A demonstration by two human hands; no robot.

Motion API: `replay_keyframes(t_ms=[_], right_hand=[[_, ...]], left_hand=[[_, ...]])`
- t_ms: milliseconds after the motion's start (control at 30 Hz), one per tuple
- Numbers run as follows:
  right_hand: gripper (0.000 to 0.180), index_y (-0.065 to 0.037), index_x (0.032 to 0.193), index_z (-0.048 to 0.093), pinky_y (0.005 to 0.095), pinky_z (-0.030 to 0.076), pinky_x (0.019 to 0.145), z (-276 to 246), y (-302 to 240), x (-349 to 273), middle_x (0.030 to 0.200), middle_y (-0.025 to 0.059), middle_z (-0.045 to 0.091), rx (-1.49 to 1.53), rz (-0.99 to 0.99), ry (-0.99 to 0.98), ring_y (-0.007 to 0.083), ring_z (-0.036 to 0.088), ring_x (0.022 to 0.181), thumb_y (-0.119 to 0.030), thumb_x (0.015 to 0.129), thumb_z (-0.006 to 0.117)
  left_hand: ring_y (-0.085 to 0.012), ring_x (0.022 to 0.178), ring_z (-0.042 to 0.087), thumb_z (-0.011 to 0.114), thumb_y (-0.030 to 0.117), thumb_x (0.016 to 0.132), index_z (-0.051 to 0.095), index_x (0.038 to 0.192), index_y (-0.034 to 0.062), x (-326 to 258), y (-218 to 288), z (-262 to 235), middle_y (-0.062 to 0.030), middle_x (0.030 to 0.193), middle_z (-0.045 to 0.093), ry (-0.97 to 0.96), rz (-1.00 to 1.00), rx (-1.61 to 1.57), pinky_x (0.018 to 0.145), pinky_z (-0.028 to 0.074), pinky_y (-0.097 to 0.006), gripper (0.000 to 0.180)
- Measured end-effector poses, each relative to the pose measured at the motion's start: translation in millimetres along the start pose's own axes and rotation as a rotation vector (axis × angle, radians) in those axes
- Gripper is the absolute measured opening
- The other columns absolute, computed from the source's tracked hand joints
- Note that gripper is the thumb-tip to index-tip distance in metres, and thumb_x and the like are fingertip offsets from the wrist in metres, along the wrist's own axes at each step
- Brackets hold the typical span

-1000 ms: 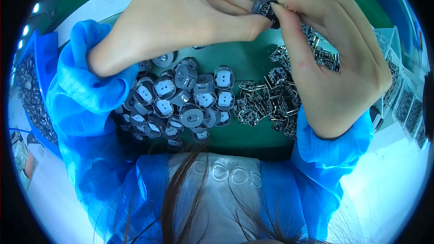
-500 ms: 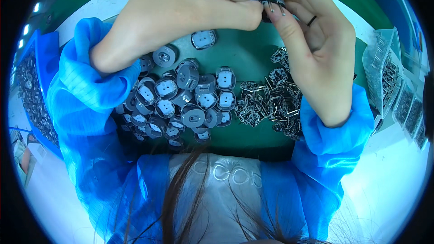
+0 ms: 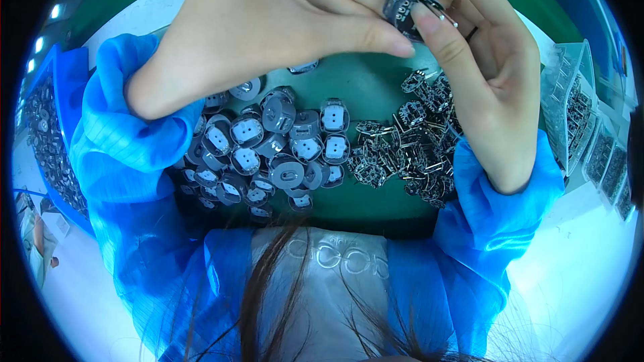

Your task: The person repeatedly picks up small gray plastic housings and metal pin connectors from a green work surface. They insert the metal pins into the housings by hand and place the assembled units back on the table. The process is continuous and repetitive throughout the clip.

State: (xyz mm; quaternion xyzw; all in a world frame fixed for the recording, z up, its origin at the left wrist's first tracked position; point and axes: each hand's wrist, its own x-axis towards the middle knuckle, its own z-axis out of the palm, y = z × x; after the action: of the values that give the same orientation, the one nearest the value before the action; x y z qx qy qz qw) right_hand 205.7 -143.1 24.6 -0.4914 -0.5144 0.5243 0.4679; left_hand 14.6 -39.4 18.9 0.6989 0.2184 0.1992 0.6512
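My left hand [image 3: 268, 20] and my right hand [image 3: 483, 74] meet at the top of the view, both pinching one small round grey part [image 3: 402, 5] with a thin metal clip on it. The left thumb and fingers hold its left side; the right thumb presses on its face. Below the hands, on a green mat [image 3: 362, 87], lies a pile of several round grey discs with white centres [image 3: 275, 147]. To its right sits a heap of small dark metal clips [image 3: 416, 147]. Both forearms wear blue sleeves.
Clear plastic trays with small dark parts [image 3: 577, 114] stand at the right edge. A blue bin of more grey parts [image 3: 47, 134] sits at the left. White tabletop [image 3: 590, 255] surrounds the mat. Strands of hair hang at the lower middle.
Both hands have shifted slightly while working the round part; the right thumb now lies across its face. The piles on the mat have not moved.
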Motion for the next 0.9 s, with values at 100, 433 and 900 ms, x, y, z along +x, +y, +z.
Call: replay_keyframes(t_ms=[100, 433, 900], right_hand=[[0.034, 0.009, 0.137, 0.052, 0.0298, 0.05, 0.099, 5, 1, 3, 0.124, 0.0152, 0.065, 0.154, 0.111, -0.021, 0.0169, 0.062, 0.116, 0.0, 0.105, 0.055], [0.035, 0.008, 0.137, 0.052, 0.0304, 0.052, 0.099, -1, 10, 0, 0.124, 0.0139, 0.066, 0.135, 0.072, -0.024, 0.0168, 0.064, 0.115, 0.001, 0.103, 0.058], [0.028, -0.006, 0.113, 0.077, 0.0341, 0.057, 0.074, -93, -1, 6, 0.098, 0.0139, 0.075, -1.117, 0.145, 0.249, 0.0248, 0.075, 0.091, -0.023, 0.09, 0.078]], left_hand=[[-0.0181, 0.085, 0.076, 0.079, -0.008, 0.086, 0.068, 0.123, -0.0113, -9, -21, -5, -0.0191, 0.091, 0.076, 0.015, 0.192, -0.03, 0.081, 0.065, -0.03, 0.039], [-0.0223, 0.092, 0.077, 0.08, -0.008, 0.085, 0.071, 0.117, -0.0092, -9, -17, 0, -0.0214, 0.1, 0.076, 0.028, 0.17, 0.015, 0.084, 0.066, -0.033, 0.034], [-0.0348, 0.139, 0.049, 0.085, 0.027, 0.086, 0.075, 0.121, 0.0104, 32, -56, -109, -0.02, 0.144, 0.056, 0.271, 0.019, 1.002, 0.11, 0.045, -0.048, 0.04]])
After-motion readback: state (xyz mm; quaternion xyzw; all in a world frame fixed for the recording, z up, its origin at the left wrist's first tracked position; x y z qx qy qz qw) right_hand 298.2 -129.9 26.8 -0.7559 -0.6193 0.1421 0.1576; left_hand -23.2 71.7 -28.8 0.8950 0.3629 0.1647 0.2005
